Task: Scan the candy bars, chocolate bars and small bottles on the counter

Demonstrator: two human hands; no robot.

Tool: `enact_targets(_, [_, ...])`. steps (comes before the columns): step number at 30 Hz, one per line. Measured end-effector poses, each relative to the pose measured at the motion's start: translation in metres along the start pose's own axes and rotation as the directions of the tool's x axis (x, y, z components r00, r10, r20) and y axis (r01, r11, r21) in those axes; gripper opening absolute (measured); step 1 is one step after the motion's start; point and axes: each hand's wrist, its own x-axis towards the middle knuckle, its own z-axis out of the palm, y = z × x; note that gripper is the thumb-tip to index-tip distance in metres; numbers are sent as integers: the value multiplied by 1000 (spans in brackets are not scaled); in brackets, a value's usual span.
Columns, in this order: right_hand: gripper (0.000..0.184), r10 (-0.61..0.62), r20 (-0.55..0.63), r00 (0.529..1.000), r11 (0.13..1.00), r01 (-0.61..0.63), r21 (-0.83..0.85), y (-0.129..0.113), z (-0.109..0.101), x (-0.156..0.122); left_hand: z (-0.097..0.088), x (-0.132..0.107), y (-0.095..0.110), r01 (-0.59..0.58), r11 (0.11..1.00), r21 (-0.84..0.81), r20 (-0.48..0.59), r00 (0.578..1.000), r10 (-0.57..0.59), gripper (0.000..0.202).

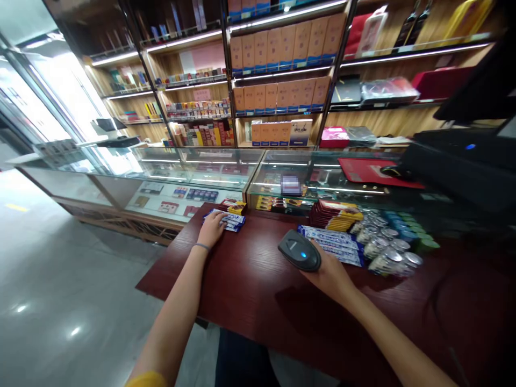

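Observation:
My left hand point(211, 229) reaches to the far left of the dark red wooden table point(250, 279). Its fingers lie on a small stack of blue-and-white packs point(230, 220). My right hand point(329, 275) grips a dark grey handheld barcode scanner point(299, 250) with a blue light on top. The scanner sits just left of a row of blue-and-white packs point(336, 244). Behind that row is a stack of red and yellow packs point(335, 214).
Several shiny round tins point(382, 247) and green-blue boxes point(411, 231) lie at the right. Glass display counters point(201, 172) stand behind the table. Wooden shelves point(282, 75) hold orange boxes. A black register point(463, 161) stands at the far right, grey floor point(60, 290) to the left.

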Motion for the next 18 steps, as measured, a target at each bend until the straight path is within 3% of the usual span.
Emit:
enact_targets(6, [39, 17, 2, 1000, 1000, -17, 16, 3, 2, -2, 2, -3, -1, 82, 985, 150, 120, 988, -100, 41])
enact_targets(9, [43, 18, 8, 1000, 999, -18, 31, 3, 1, -2, 1, -3, 2, 79, 981, 179, 122, 987, -102, 36])
enact_targets(18, [55, 46, -9, 999, 999, -46, 27, 5, -2, -2, -12, 1, 13, 5, 998, 61, 124, 992, -13, 17])
